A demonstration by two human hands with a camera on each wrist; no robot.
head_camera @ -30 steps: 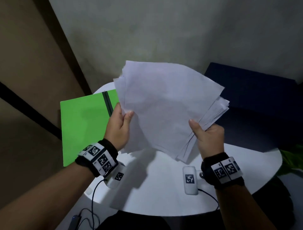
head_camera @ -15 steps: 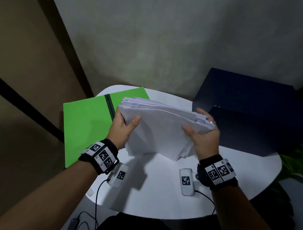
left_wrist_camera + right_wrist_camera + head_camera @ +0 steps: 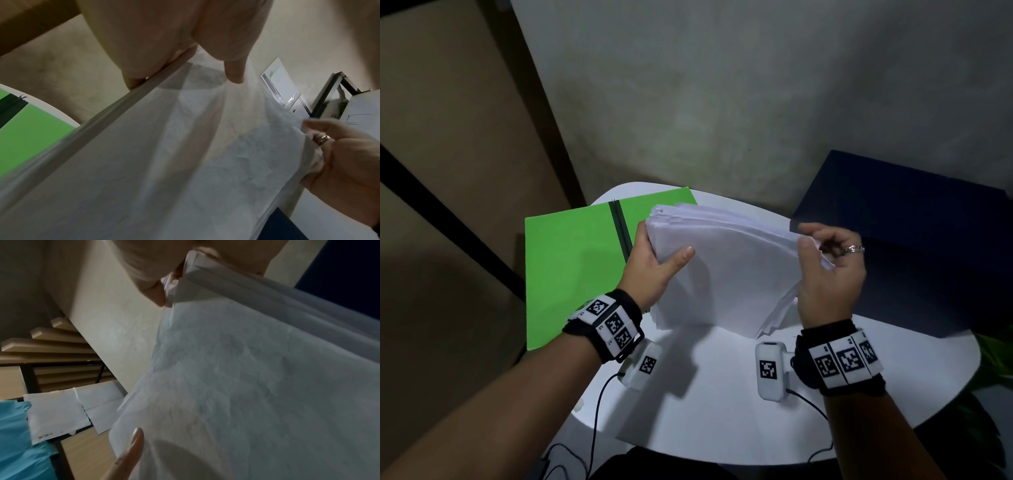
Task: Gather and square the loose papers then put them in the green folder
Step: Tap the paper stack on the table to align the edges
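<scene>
A stack of white papers (image 3: 726,270) stands on edge on the round white table (image 3: 722,411), leaning back, its sheets uneven at the right. My left hand (image 3: 654,263) grips the stack's left edge, thumb across the front sheet. My right hand (image 3: 825,274) holds the right edge with curled fingers; a ring shows on one finger. The green folder (image 3: 571,267) lies open and flat at the table's left, black spine in its middle. In the left wrist view the papers (image 3: 164,162) fill the frame, with the folder (image 3: 30,133) at left. The right wrist view shows the papers (image 3: 246,386).
A dark navy box (image 3: 914,240) stands at the table's right rear, close to my right hand. A grey wall runs behind the table. Cables hang off the table's near edge. Green plant leaves (image 3: 996,349) show at the far right.
The papers came down from a raised, fanned spread to stand on edge on the table. Both hands lowered with them, and my right hand shifted up along the right edge.
</scene>
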